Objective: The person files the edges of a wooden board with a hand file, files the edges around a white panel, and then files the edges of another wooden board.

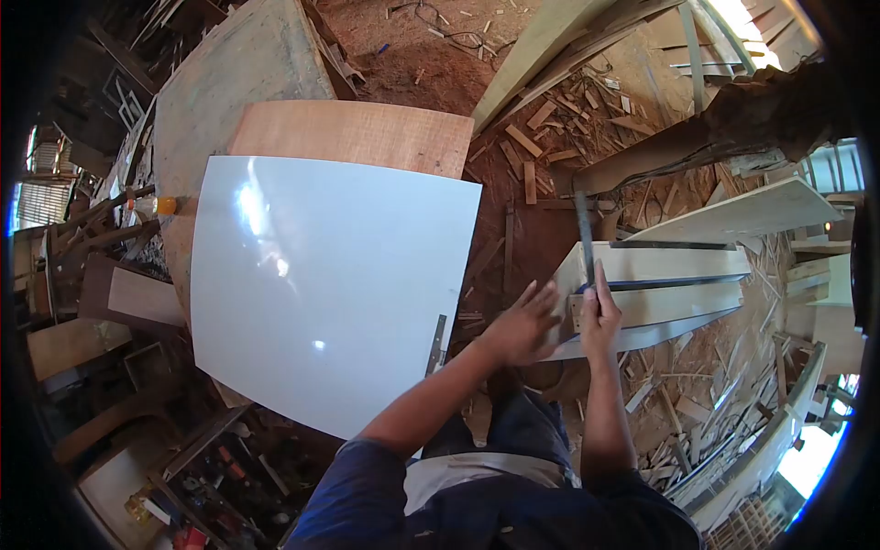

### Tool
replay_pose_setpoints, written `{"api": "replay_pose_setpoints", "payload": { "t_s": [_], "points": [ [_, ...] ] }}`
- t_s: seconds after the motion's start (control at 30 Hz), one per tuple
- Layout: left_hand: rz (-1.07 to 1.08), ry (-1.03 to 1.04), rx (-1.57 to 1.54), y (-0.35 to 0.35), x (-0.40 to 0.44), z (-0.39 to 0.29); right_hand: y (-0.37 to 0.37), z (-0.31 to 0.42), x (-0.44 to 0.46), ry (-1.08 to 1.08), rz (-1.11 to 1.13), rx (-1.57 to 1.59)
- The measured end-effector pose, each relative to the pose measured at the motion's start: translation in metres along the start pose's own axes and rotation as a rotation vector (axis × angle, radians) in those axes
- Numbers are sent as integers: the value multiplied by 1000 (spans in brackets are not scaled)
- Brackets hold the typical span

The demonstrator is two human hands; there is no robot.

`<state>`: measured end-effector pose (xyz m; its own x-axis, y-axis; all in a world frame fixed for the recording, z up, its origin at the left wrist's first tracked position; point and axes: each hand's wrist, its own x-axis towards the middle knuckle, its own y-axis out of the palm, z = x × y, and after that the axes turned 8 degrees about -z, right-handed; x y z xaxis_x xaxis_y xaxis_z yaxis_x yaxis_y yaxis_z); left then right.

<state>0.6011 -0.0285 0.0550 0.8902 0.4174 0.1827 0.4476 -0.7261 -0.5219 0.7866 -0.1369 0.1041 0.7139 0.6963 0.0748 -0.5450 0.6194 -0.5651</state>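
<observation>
So the right hand (601, 316), just right of centre in the frame, has its fingers wrapped around a thin dark strip (584, 229). The strip sticks up out of the fist toward the top of the frame; can't really tell if it's a tool or just a piece of metal. The left hand (530, 325) is right beside it, toward the centre, fingers spread and gripping nothing that I can see. It's a bit blurry, and I can't tell if it touches the pale boards (674, 264) behind, which run off to the right of the frame.

Over on the left there's a big glossy white panel (330, 275) lying over a brown sheet (353, 128) on a worn table (243, 64) at upper left. A little metal ruler (437, 344) sits near the panel's lower right edge. Wood scraps (530, 183) are all over the dirt floor, upper right especially.
</observation>
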Motion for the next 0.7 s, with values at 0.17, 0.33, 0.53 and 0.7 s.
{"api": "replay_pose_setpoints", "payload": {
  "t_s": [0.17, 0.33, 0.53, 0.7],
  "points": [
    [-417, -342, 240, -119, -43, 47, 20, 20, 10, 59, 375, -92],
    [-544, -591, 921, -234, -75, 140, 62, 38, -18, 119, 606, -106],
    [-416, -688, 928, -238, -72, 134, 123, 41, -3, 80, 473, -115],
    [-394, -707, 903, -239, -71, 135, 161, 58, 64, 48, 405, -127]
  ]
}}
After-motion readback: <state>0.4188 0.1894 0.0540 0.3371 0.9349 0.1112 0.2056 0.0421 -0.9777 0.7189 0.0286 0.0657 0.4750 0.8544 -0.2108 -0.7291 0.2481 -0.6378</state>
